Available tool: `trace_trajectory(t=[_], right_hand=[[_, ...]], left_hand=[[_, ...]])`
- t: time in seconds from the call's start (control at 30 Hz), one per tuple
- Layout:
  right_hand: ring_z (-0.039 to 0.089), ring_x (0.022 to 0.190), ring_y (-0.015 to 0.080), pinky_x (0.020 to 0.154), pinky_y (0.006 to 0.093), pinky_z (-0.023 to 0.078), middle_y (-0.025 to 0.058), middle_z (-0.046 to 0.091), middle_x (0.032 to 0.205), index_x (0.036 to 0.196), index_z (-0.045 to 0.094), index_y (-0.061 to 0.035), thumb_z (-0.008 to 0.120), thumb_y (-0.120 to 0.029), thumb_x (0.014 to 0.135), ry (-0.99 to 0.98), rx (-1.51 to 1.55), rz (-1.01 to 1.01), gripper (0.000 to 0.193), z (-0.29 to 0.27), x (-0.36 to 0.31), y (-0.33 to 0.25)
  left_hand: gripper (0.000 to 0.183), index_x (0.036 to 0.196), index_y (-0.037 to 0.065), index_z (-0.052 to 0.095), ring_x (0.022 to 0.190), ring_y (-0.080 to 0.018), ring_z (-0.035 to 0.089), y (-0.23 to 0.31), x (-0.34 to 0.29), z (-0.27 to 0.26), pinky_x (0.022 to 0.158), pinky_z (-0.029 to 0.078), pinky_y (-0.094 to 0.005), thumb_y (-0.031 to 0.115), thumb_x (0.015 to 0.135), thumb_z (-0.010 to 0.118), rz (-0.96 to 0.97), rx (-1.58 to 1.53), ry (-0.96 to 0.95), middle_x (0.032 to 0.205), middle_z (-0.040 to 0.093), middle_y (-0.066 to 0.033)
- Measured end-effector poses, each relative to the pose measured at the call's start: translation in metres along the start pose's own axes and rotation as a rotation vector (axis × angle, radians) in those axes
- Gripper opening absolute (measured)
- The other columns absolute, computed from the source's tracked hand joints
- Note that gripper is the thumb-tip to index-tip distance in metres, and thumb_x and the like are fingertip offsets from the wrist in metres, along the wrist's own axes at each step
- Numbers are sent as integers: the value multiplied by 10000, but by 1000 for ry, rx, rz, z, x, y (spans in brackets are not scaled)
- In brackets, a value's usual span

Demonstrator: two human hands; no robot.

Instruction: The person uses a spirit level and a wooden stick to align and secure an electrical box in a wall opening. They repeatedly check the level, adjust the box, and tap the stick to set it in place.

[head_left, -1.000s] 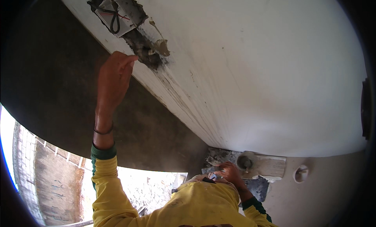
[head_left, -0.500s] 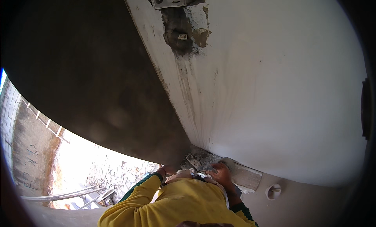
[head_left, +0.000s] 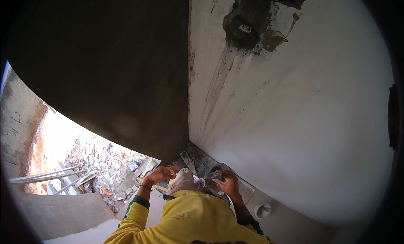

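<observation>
Grey block (head_left: 213,176) is clamped by the right hand (head_left: 229,186); the left hand (head_left: 162,174) is curled, contents unclear; above both, dark mortar (head_left: 257,17) appears spread, smears (head_left: 219,82) uncleaned.

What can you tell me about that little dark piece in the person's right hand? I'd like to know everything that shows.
The small grey block looks roughly rectangular, with a dark, speckled face that could be stone, mortar or something coated in it; the picture is too small to tell. No separate parts can be made out. It is held at its right end by the fingers of the right hand, its longer side running roughly left to right, in front of the person's body.
</observation>
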State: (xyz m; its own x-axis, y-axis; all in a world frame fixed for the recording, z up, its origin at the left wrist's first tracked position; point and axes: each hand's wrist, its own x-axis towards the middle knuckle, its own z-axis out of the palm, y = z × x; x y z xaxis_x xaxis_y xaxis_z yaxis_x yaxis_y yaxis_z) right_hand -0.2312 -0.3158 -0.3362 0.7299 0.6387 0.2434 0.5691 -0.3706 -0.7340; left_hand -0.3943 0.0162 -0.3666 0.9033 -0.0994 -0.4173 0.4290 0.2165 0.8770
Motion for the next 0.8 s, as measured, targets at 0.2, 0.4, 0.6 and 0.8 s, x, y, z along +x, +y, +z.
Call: trace_trajectory(t=[0.2,0.4,0.6,0.8], right_hand=[[683,928,337,825,422,536,123,741,1002,1015,743,-36,871,-177,766,-49,-9,2,314,12,8,-6],[696,917,313,802,414,554,119,747,1003,1032,744,-36,858,-160,783,-106,18,-4,300,22,28,-6],[715,872,304,766,406,559,127,751,962,1016,753,-35,840,-125,796,-83,-24,77,253,34,40,-3],[749,854,232,777,369,570,138,774,954,1029,732,33,818,-78,831,61,29,253,243,51,26,6]], left_hand=[[368,1157,201,765,1487,-292,340,-75,9,47,1231,142,-593,477,960,621,-363,980,-67,1501,529,-91],[369,1223,148,752,1276,-319,581,-122,-41,35,1075,437,-407,404,982,637,-126,599,300,1356,637,-151],[390,1074,12,771,949,-235,709,-118,-58,26,893,529,-347,372,967,668,-179,258,327,1013,759,-128],[319,955,19,760,832,-256,706,-127,-65,10,796,539,-382,330,942,691,-429,561,383,916,740,-133]])
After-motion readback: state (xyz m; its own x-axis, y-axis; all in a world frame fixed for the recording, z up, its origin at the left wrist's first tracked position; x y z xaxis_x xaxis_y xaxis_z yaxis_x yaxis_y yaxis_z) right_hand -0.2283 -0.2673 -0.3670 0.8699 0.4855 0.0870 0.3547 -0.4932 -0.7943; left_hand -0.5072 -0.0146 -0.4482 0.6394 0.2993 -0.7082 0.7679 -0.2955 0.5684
